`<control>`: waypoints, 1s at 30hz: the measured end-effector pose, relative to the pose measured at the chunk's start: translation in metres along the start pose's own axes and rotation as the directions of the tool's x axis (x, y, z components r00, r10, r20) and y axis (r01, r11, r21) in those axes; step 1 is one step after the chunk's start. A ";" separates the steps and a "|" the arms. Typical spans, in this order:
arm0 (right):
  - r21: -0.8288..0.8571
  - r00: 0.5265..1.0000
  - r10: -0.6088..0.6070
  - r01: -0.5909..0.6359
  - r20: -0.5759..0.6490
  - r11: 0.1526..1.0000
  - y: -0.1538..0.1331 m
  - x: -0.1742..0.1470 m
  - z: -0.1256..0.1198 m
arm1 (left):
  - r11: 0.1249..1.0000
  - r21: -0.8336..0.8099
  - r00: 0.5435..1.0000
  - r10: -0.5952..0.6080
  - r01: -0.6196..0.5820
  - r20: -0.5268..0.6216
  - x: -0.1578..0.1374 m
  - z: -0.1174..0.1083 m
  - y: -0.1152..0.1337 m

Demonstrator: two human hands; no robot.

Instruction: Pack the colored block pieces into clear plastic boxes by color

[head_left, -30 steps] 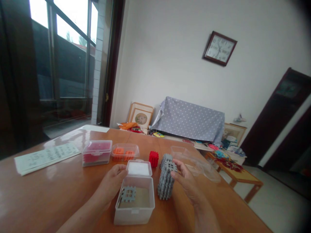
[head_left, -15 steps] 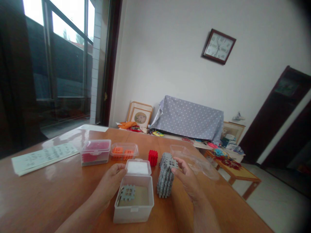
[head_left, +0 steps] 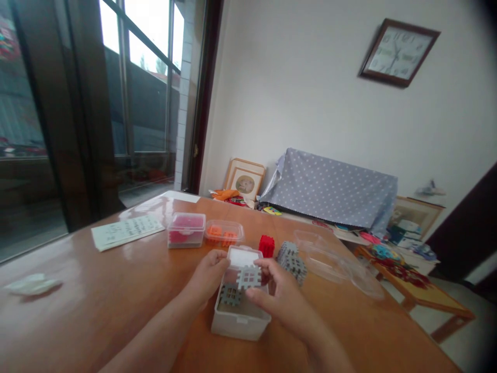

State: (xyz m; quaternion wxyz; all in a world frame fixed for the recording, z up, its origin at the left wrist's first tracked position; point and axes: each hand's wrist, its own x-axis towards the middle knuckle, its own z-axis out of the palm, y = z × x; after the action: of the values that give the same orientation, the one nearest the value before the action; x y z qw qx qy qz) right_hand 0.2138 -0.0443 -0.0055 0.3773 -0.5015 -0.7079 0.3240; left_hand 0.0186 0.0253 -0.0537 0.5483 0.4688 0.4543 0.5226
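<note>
My right hand (head_left: 280,290) pinches a grey notched building block (head_left: 248,278) between thumb and fingers, above a clear plastic box (head_left: 240,327). Inside the box lies another grey block (head_left: 230,296), on the left. My left hand (head_left: 212,272) is closed at the box's back left, gripping near the hinge of its open lid (head_left: 244,256). To the right of the box stands a stack of grey blocks (head_left: 293,261), partly behind my right hand. A small red block stack (head_left: 266,246) sits just behind the lid.
Behind stand a lidded box with pink pieces (head_left: 187,230) and a clear tub with orange blocks (head_left: 224,233). Empty clear plastic packaging (head_left: 326,259) lies at the right. Paper sheets (head_left: 128,231) and a crumpled white item (head_left: 33,285) are on the left of the wooden table (head_left: 155,290).
My right hand has lifted a grey block off the top of the stack and carried it left over the box. My view has turned left. My left hand stays at the box.
</note>
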 end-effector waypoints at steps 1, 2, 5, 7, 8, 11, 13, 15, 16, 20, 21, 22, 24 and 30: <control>-0.080 1.000 0.009 -0.007 0.029 0.997 -0.002 0.003 0.006 | 1.000 -0.018 1.000 -0.003 0.003 -0.003 0.000 0.000 0.000; -0.153 0.998 0.025 -0.017 0.049 0.988 -0.004 0.006 0.011 | 0.999 -0.035 1.000 -0.009 0.009 -0.006 0.000 0.000 -0.001; -0.307 0.994 0.083 -0.057 0.073 0.950 -0.011 0.013 0.017 | 0.997 -0.070 1.000 -0.018 0.018 0.000 0.002 0.000 -0.004; -0.386 0.989 0.102 -0.055 0.102 0.921 -0.015 0.015 0.018 | 0.997 -0.083 1.000 -0.006 0.006 0.002 0.003 0.000 -0.006; -0.424 0.987 0.105 -0.043 0.124 0.905 -0.018 0.016 0.018 | 0.996 -0.089 1.000 -0.001 0.001 -0.001 0.003 0.000 -0.007; -0.512 0.977 0.113 -0.005 0.181 0.859 -0.024 0.019 0.021 | 0.993 -0.120 1.000 -0.011 0.009 -0.011 0.003 0.000 -0.008; -0.543 0.973 0.123 0.004 0.197 0.840 -0.027 0.020 0.024 | 0.991 -0.134 1.000 -0.027 0.025 -0.016 0.003 0.001 -0.007; -0.564 0.969 0.126 0.016 0.212 0.825 -0.028 0.022 0.027 | 0.994 -0.104 0.999 -0.026 0.022 -0.029 0.002 0.001 -0.004; -0.574 0.968 0.125 0.023 0.218 0.819 -0.028 0.023 0.028 | 0.997 -0.082 0.999 -0.017 0.014 -0.036 0.001 0.001 -0.003; -0.566 0.958 0.127 0.042 0.256 0.824 -0.025 0.026 0.030 | 0.998 -0.063 1.000 0.000 -0.002 -0.030 0.000 0.001 -0.001; -0.555 0.957 0.125 0.044 0.263 0.830 -0.024 0.026 0.030 | 0.997 -0.072 1.000 -0.006 0.004 -0.028 0.000 0.001 -0.001; -0.547 0.957 0.120 0.046 0.265 0.836 -0.023 0.027 0.030 | 0.997 -0.076 1.000 -0.012 0.009 -0.028 0.000 0.001 -0.002; -0.536 0.960 0.101 0.058 0.262 0.843 -0.022 0.027 0.031 | 0.996 -0.084 0.999 -0.017 0.014 -0.030 0.000 0.001 -0.002; -0.604 0.968 0.152 0.000 0.201 0.797 -0.022 0.026 0.032 | 0.996 -0.088 1.000 -0.016 0.015 -0.005 -0.001 0.001 -0.001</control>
State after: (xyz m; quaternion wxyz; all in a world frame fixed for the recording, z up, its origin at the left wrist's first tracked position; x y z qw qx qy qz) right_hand 0.1704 -0.0282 0.0017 0.0980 -0.5804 -0.7932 0.1563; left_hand 0.0195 0.0239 -0.0550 0.5713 0.4392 0.4359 0.5392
